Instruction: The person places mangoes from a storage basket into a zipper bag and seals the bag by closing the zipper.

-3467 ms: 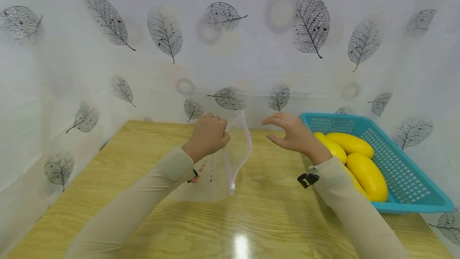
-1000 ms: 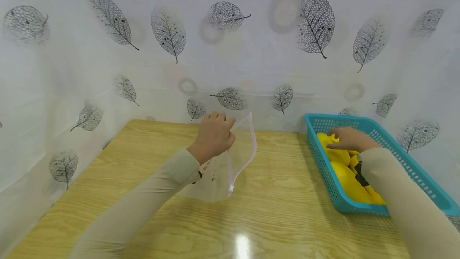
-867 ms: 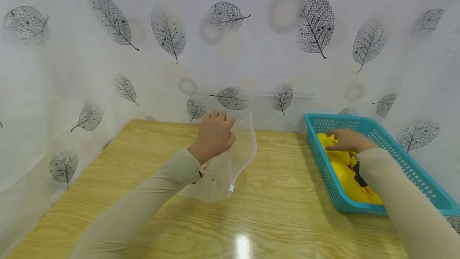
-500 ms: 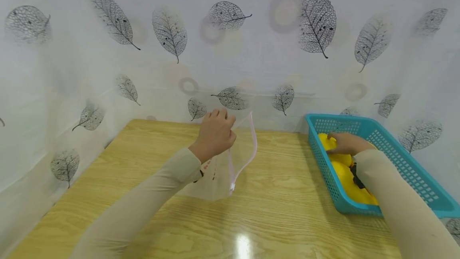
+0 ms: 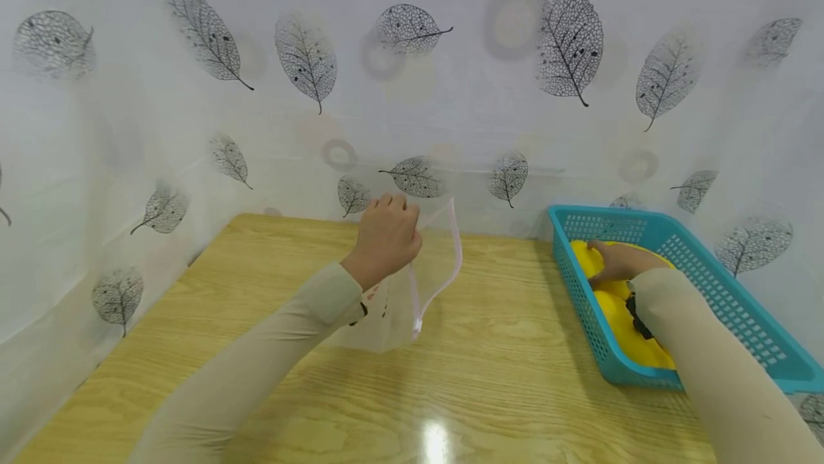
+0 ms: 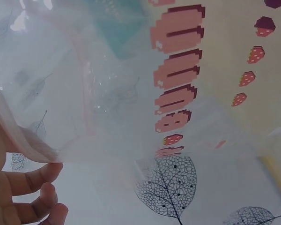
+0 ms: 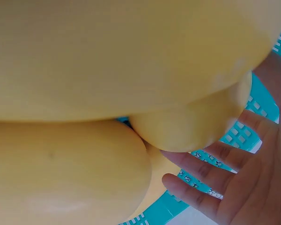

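My left hand (image 5: 385, 241) pinches the rim of a clear zipper bag (image 5: 376, 335), holding it up over the table with its mouth gaping to the right. The bag has a pink zip strip (image 5: 458, 246), a white slider (image 5: 417, 326) and printed strawberries (image 6: 247, 78). In the left wrist view, the thumb and fingers (image 6: 33, 180) meet at the strip. Inside the turquoise basket (image 5: 582, 307), my right hand (image 5: 627, 262) grips the far end of a yellow mango (image 7: 192, 122), fingers around its end. Other mangoes (image 7: 61, 173) lie close against it; part of the grip is hidden.
The basket stands at the right side of the wood-grain table (image 5: 502, 349), its holed wall (image 5: 740, 307) rising around the mangoes. A pale curtain with leaf prints (image 5: 450, 106) hangs behind and on the left.
My right hand has moved from beside the bag into the basket, then lower and tighter around a mango. My left hand stays nearly still, the bag held up slightly higher.
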`<move>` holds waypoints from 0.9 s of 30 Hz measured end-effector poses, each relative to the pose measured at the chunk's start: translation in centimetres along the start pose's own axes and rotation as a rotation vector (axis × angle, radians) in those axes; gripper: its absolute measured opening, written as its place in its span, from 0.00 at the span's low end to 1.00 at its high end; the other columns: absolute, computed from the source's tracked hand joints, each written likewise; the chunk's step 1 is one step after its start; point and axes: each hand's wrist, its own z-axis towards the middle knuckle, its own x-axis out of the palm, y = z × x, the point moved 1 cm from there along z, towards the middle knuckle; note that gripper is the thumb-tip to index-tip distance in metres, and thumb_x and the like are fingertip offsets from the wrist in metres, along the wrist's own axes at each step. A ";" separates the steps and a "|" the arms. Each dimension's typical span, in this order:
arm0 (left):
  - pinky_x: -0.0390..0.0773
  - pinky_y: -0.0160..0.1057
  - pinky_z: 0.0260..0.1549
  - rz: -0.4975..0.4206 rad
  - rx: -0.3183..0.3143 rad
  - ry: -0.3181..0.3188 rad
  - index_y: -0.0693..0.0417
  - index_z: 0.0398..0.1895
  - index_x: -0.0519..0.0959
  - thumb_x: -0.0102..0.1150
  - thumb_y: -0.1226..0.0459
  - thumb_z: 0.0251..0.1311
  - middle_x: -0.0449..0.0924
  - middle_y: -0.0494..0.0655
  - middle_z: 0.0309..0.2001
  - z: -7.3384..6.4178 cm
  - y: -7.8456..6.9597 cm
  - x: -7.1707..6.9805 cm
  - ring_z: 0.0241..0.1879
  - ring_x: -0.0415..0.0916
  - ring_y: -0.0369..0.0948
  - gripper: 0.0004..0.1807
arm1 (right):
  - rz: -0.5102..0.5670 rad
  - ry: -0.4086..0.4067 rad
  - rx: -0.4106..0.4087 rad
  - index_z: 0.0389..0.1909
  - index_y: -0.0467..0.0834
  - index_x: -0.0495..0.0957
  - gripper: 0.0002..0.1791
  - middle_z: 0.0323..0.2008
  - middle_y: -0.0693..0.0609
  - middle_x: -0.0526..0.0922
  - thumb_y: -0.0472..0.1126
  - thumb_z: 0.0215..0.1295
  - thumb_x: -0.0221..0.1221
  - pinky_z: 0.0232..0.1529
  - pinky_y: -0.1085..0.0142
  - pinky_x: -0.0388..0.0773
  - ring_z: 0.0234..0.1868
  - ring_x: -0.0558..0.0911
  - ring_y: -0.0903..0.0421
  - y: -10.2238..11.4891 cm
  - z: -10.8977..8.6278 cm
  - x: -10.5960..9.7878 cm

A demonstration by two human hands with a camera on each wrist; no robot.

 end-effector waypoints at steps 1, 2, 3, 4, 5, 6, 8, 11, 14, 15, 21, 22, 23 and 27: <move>0.72 0.42 0.32 0.002 0.000 -0.002 0.54 0.23 0.74 0.51 0.64 0.55 0.77 0.50 0.30 0.0 0.0 0.0 0.30 0.71 0.46 0.06 | 0.000 0.007 0.002 0.69 0.32 0.48 0.57 0.64 0.24 0.58 0.62 0.50 0.62 0.48 0.38 0.70 0.59 0.65 0.26 0.0 0.0 0.0; 0.72 0.42 0.32 0.003 -0.001 -0.001 0.54 0.23 0.74 0.51 0.64 0.55 0.77 0.50 0.30 0.0 0.0 0.0 0.30 0.71 0.46 0.06 | -0.001 0.011 0.001 0.69 0.32 0.47 0.57 0.64 0.23 0.58 0.61 0.50 0.63 0.48 0.39 0.70 0.59 0.66 0.27 -0.1 0.1 0.1; 0.72 0.42 0.33 0.003 -0.001 -0.001 0.54 0.23 0.74 0.51 0.64 0.56 0.77 0.50 0.30 0.0 0.0 -0.1 0.30 0.71 0.46 0.07 | -0.001 0.016 0.000 0.69 0.32 0.46 0.57 0.63 0.23 0.59 0.61 0.50 0.63 0.47 0.40 0.71 0.58 0.67 0.27 -0.1 0.1 0.1; 0.72 0.42 0.33 0.006 -0.001 0.000 0.54 0.22 0.74 0.51 0.64 0.56 0.77 0.49 0.29 0.1 0.0 -0.1 0.30 0.71 0.46 0.07 | -0.001 0.022 0.000 0.69 0.32 0.46 0.57 0.63 0.23 0.59 0.60 0.50 0.64 0.47 0.40 0.72 0.57 0.68 0.28 -0.2 0.1 0.1; 0.72 0.42 0.33 0.007 -0.001 0.002 0.54 0.22 0.74 0.51 0.64 0.56 0.76 0.49 0.29 0.1 -0.1 -0.1 0.30 0.71 0.46 0.08 | -0.001 0.026 -0.001 0.69 0.32 0.46 0.57 0.62 0.23 0.59 0.59 0.50 0.64 0.47 0.41 0.72 0.56 0.69 0.28 -0.2 0.1 0.1; 0.72 0.42 0.33 0.010 -0.001 0.004 0.54 0.21 0.74 0.52 0.64 0.56 0.76 0.49 0.28 0.1 -0.1 -0.1 0.30 0.71 0.46 0.08 | 0.000 0.030 0.000 0.69 0.32 0.46 0.57 0.62 0.23 0.59 0.59 0.50 0.64 0.47 0.41 0.72 0.56 0.70 0.28 -0.3 0.0 0.1; 0.72 0.41 0.33 0.019 -0.001 0.011 0.55 0.21 0.75 0.52 0.63 0.56 0.76 0.49 0.28 0.0 -0.1 -0.2 0.30 0.71 0.45 0.08 | 0.000 0.036 -0.003 0.68 0.32 0.45 0.57 0.62 0.22 0.60 0.59 0.50 0.64 0.47 0.41 0.72 0.55 0.71 0.29 -0.3 -0.1 0.1; 0.73 0.41 0.34 0.025 -0.003 0.025 0.55 0.22 0.76 0.53 0.63 0.56 0.77 0.48 0.28 0.0 -0.2 -0.3 0.31 0.73 0.45 0.08 | 0.000 0.037 -0.013 0.68 0.31 0.46 0.57 0.62 0.22 0.59 0.60 0.50 0.64 0.47 0.40 0.72 0.55 0.70 0.28 -0.3 -0.2 0.1; 0.74 0.42 0.35 0.028 -0.007 0.037 0.56 0.22 0.77 0.53 0.64 0.55 0.77 0.48 0.28 -0.1 -0.3 -0.5 0.31 0.74 0.45 0.08 | 0.006 0.037 -0.018 0.68 0.29 0.46 0.57 0.62 0.22 0.58 0.59 0.51 0.63 0.49 0.40 0.70 0.57 0.68 0.27 -0.3 -0.3 0.2; 0.74 0.42 0.35 0.030 -0.008 0.039 0.56 0.22 0.77 0.53 0.64 0.55 0.77 0.48 0.28 -0.1 -0.3 -0.5 0.31 0.74 0.45 0.07 | 0.009 0.037 -0.017 0.68 0.29 0.46 0.57 0.62 0.22 0.58 0.59 0.51 0.63 0.50 0.39 0.70 0.58 0.67 0.27 -0.3 -0.3 0.2; 0.73 0.42 0.34 0.034 -0.005 0.040 0.55 0.22 0.76 0.53 0.64 0.55 0.77 0.48 0.27 -0.2 -0.4 -0.4 0.30 0.74 0.45 0.07 | 0.022 0.054 0.012 0.68 0.30 0.46 0.56 0.63 0.21 0.56 0.59 0.51 0.63 0.51 0.37 0.68 0.58 0.65 0.26 0.0 -0.5 0.0; 0.73 0.42 0.34 0.032 -0.004 0.036 0.54 0.22 0.75 0.53 0.64 0.56 0.77 0.48 0.27 -0.2 -0.4 -0.3 0.30 0.74 0.45 0.07 | 0.019 0.058 0.017 0.68 0.30 0.46 0.56 0.63 0.21 0.56 0.59 0.51 0.63 0.51 0.37 0.68 0.58 0.66 0.26 0.0 -0.6 0.0; 0.73 0.42 0.34 0.030 -0.002 0.033 0.54 0.22 0.75 0.53 0.64 0.56 0.76 0.48 0.26 -0.2 -0.4 -0.3 0.29 0.74 0.45 0.07 | 0.017 0.061 0.022 0.68 0.30 0.45 0.56 0.63 0.21 0.55 0.59 0.51 0.63 0.51 0.37 0.68 0.58 0.65 0.26 0.1 -0.6 0.0; 0.73 0.42 0.32 0.020 0.002 0.016 0.54 0.22 0.74 0.52 0.64 0.57 0.76 0.47 0.24 -0.2 -0.4 -0.2 0.28 0.74 0.45 0.08 | 0.010 0.063 0.031 0.68 0.30 0.45 0.56 0.63 0.21 0.55 0.60 0.51 0.62 0.51 0.37 0.67 0.58 0.65 0.26 0.2 -0.7 -0.1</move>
